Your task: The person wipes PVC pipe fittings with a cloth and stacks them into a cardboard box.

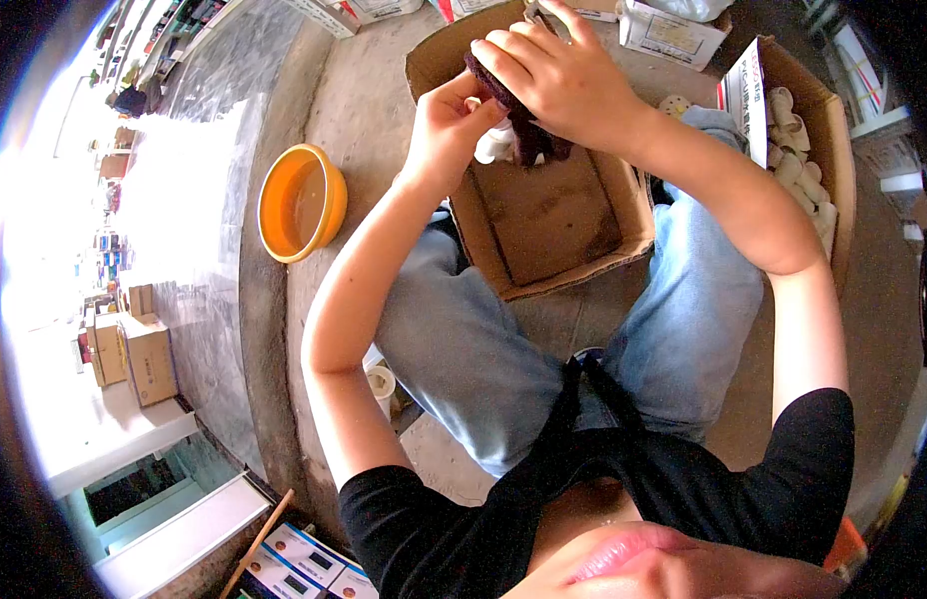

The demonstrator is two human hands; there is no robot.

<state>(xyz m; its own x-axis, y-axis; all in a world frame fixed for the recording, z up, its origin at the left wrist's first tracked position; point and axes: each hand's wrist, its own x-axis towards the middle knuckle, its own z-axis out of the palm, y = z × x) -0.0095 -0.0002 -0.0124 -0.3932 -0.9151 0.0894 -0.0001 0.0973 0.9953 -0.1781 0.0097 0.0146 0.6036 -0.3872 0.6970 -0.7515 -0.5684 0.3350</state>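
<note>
A: What sort of room is this?
B: A cluttered workroom with a bare grey concrete floor (374,90), glaring daylight along its left side. Beyond the floor's left edge sit brown cardboard cartons (149,359).

A: And moving right from there?
B: A round orange plastic basin (274,205) stands near the floor's left edge, murky liquid inside. Farther right, just beside the seated person's left knee, is a small white cup (385,403).

A: Then the hands?
B: The left hand (452,130) comes first, raised over the left side of an open brown cardboard box (568,277) between the knees. Its fingers are curled in, the thumb close to them, with almost no gap.

A: Gripping what?
B: They touch a dark maroon, soft-looking cloth (528,138). A glossy white piece (494,147) peeks out just below, mostly hidden; I can't tell which of the two those fingers grip.

A: Where exactly is the cloth?
B: Between both hands, above the box's far half, well up from its near edge. The right hand (568,85) lies over it, back upward, fingers long and slightly parted, keeping the cloth under the palm.

A: Anything farther right?
B: Beside the right arm, a tall brown cardboard box (841,150) holds cream-white tubular fittings (811,180), heaped along its left edge.
</note>
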